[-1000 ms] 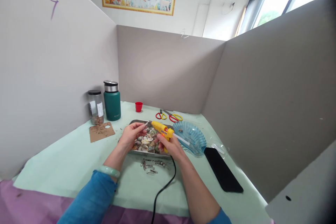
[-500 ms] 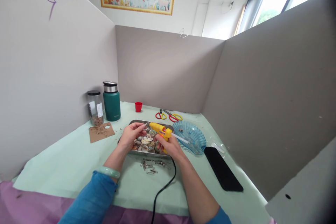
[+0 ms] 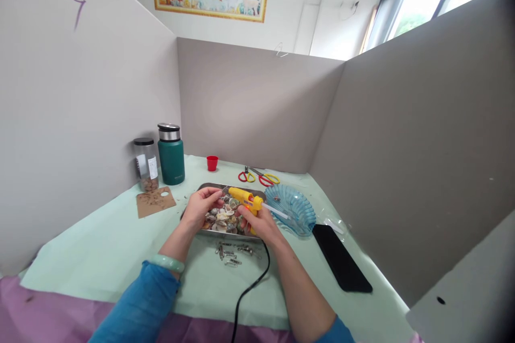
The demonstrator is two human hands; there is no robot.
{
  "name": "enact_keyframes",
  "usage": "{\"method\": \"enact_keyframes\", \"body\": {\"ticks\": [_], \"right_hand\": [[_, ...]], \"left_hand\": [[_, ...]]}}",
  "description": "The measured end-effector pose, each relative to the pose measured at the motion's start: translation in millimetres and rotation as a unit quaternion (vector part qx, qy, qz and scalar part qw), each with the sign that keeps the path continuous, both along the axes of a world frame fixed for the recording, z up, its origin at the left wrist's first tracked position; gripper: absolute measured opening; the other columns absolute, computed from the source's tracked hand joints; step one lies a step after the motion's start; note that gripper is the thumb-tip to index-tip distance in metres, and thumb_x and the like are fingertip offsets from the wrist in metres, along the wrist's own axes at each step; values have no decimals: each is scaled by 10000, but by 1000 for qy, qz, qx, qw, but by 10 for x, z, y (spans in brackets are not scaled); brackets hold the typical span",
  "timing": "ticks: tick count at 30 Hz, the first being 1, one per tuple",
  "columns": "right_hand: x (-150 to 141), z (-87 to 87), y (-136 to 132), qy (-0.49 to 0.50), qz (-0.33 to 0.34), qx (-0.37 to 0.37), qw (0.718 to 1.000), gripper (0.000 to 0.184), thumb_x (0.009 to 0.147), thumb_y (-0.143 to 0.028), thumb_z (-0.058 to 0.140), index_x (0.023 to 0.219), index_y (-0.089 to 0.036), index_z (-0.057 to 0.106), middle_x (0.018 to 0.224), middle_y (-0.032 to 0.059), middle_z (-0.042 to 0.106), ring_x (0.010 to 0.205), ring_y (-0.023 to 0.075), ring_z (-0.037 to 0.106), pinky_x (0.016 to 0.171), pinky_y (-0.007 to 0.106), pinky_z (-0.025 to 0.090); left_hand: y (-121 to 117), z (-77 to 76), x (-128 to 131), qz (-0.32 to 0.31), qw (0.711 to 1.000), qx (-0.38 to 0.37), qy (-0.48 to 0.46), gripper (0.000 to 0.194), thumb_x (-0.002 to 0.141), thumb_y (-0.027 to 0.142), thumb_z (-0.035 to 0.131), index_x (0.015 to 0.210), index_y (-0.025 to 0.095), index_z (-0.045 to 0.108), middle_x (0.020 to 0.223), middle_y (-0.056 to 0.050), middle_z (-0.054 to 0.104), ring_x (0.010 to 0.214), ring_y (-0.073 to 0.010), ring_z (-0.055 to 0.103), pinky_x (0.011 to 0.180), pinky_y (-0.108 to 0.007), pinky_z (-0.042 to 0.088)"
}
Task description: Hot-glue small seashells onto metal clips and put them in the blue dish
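Observation:
My right hand [image 3: 259,221] grips a yellow glue gun [image 3: 245,198] over a metal tray [image 3: 207,188] filled with several seashells [image 3: 222,218]. The gun's nozzle points left toward my left hand [image 3: 200,207]. That hand's fingers are pinched on a small piece at the nozzle tip, too small to name. A clear glue stick juts from the gun's back toward a blue shell-shaped glass dish [image 3: 295,209]. The gun's black cord [image 3: 249,289] runs toward me over the table.
Several small metal clips [image 3: 231,254] lie in front of the tray. A black phone [image 3: 341,266] lies at the right. Scissors [image 3: 259,177], a red cup [image 3: 212,163], a green flask [image 3: 171,154], a jar [image 3: 146,164] and a cardboard piece [image 3: 156,201] stand behind. Grey partition walls enclose the table.
The glue gun has shifted slightly left and down toward my left hand; otherwise the hands stay over the tray.

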State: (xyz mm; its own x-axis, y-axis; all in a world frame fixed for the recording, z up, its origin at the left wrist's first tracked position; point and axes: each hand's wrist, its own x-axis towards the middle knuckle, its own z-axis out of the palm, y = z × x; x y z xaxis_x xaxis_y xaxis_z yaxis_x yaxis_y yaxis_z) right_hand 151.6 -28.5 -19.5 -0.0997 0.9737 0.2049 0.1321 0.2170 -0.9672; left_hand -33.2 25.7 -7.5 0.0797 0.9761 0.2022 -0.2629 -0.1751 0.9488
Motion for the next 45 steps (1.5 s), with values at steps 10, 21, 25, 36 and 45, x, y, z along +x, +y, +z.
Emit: {"method": "enact_keyframes", "body": {"ticks": [10, 21, 25, 36, 45], "right_hand": [[-5, 12, -9, -1, 2, 4, 1000, 373, 788, -532, 580, 844, -174, 672, 541, -20, 569, 436, 103, 467, 425, 212, 375], [-13, 71, -57, -19, -10, -8, 1000, 403, 775, -550, 586, 816, -161, 684, 498, -24, 546, 415, 94, 457, 420, 209, 386], [-22, 106, -78, -4, -10, -17, 1000, 404, 764, -554, 595, 806, -161, 680, 496, -26, 548, 405, 93, 456, 411, 209, 378], [-40, 153, -106, -6, -17, -29, 999, 350, 770, -510, 601, 779, -167, 671, 498, -32, 538, 412, 96, 447, 421, 214, 362], [-14, 49, -38, -17, -7, -14, 1000, 399, 783, -550, 574, 825, -167, 677, 501, -30, 533, 409, 90, 437, 410, 203, 355]], "left_hand": [[-4, 6, 3, 6, 1000, 3, 6, 343, 606, 370, 785, 818, 128, 665, 740, -45, 692, 574, -118, 615, 582, -245, 501], [-9, 4, -1, 7, 1000, 2, 8, 333, 627, 377, 771, 823, 127, 669, 671, -22, 670, 560, -114, 604, 573, -232, 492], [-12, 11, -4, 6, 1000, 0, 6, 331, 626, 376, 773, 820, 128, 671, 668, -20, 670, 550, -107, 597, 570, -229, 490], [-10, 4, -2, 3, 1000, 0, 3, 320, 632, 368, 775, 820, 130, 674, 725, -35, 686, 557, -95, 590, 569, -220, 491], [-26, 21, 3, 7, 1000, -6, -9, 310, 618, 350, 788, 802, 128, 674, 692, -28, 674, 548, -96, 582, 549, -213, 488]]}}
